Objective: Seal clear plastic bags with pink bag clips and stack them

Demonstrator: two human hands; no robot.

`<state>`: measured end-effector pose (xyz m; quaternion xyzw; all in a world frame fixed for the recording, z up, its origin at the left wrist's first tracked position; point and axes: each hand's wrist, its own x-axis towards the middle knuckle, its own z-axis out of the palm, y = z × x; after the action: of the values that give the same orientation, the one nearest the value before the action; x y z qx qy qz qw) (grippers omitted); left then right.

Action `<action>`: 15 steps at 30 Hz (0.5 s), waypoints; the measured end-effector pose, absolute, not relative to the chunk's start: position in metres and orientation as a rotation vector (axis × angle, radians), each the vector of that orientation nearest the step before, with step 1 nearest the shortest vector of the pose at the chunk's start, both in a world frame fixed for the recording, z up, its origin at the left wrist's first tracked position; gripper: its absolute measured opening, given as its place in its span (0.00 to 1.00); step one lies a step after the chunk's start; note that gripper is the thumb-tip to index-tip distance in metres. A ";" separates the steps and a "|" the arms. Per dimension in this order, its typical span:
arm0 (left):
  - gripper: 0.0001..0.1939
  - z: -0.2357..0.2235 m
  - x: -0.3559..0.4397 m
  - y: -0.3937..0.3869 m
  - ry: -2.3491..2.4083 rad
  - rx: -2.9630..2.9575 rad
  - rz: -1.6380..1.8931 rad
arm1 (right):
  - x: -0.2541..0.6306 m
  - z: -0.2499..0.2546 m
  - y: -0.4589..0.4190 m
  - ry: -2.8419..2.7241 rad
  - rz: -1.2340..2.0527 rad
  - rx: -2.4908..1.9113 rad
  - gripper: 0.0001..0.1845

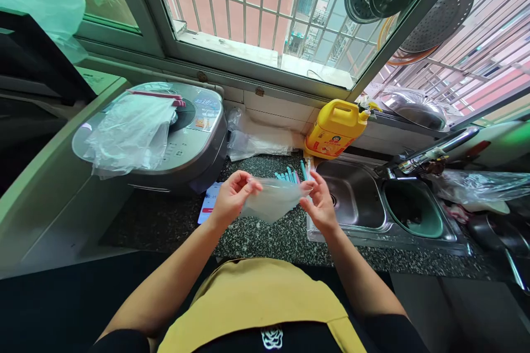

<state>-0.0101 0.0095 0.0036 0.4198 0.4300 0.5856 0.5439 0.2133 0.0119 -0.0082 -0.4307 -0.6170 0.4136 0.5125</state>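
A translucent plastic bag (271,201) is stretched between my two hands above the speckled counter. My left hand (237,196) pinches its left upper corner between thumb and fingers. At the opposite corner, my right hand (321,201) has thumb and fingertips closed on the bag's edge. Just behind the bag lie several thin teal and pink sticks (290,175), partly hidden by it. A phone (207,204) with a lit screen rests on the counter, partly covered by my left hand.
On the left stands a grey rice cooker (199,143) with several clear bags (128,129) piled on its lid. More plastic bags (265,138) lie against the wall. A yellow jug (337,129) stands behind the steel sink (360,190); a green basin (434,223) sits in its right bowl.
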 end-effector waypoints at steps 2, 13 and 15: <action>0.16 0.002 -0.010 0.009 1.017 0.990 1.391 | 0.209 -0.017 0.013 -1.394 1.089 -1.093 0.19; 0.20 0.005 -0.009 0.008 0.920 0.685 1.412 | 0.193 -0.053 0.013 -1.218 1.468 -0.958 0.36; 0.20 0.005 -0.011 0.009 0.917 0.665 1.429 | 0.187 -0.068 0.012 -1.296 1.512 -1.039 0.28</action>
<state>-0.0109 0.0091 0.0055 0.2882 0.3975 0.6195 0.6125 0.1867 0.0121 -0.0681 -0.4171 -0.5201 0.6068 0.4328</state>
